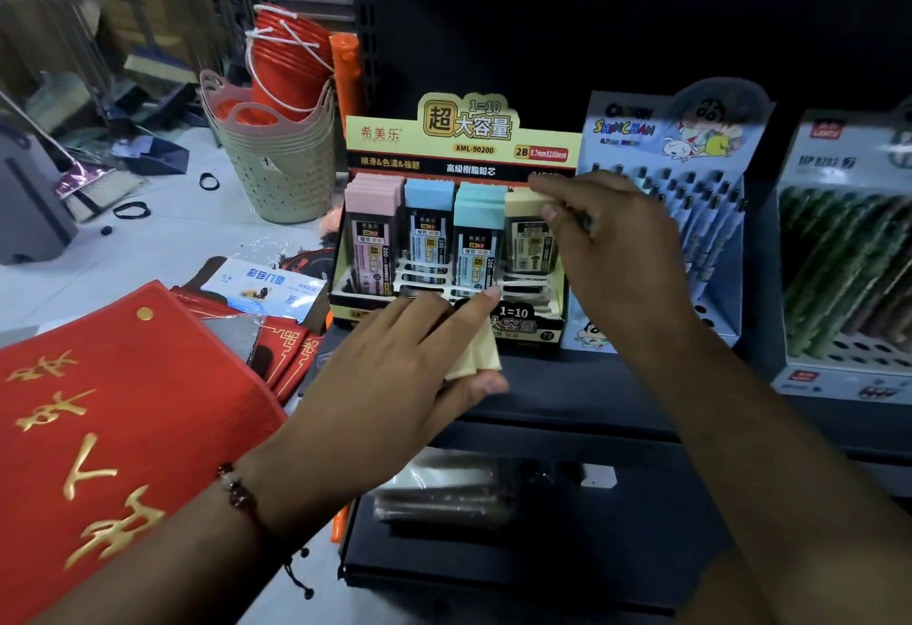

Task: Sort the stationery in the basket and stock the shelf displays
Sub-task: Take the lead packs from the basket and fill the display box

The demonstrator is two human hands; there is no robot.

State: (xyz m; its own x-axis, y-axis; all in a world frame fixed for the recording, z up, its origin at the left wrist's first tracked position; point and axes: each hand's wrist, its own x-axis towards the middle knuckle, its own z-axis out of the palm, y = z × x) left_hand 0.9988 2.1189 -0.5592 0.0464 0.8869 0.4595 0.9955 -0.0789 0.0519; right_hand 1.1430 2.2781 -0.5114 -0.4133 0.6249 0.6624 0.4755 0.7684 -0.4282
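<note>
A yellow-and-black display box [459, 150] of pencil-lead cases stands on the dark shelf [567, 407]. Its rows hold pink [372, 229], blue [428, 229] and teal [477, 239] cases. My right hand [612, 239] pinches the yellow cap of a lead case [530, 234] standing in the rightmost row. My left hand [419, 358] sits in front of the box and grips a few yellow-capped lead cases [476, 353], with the index finger stretched toward the box's front lip.
Right of the box stand a blue cartoon pen display [691, 210] and a green pen display [849, 269]. Red banners with gold characters [113, 422] lie at left. Stacked beige baskets with red buckets [281, 150] stand on the floor. A plastic-wrapped pack [444, 491] lies on the lower shelf.
</note>
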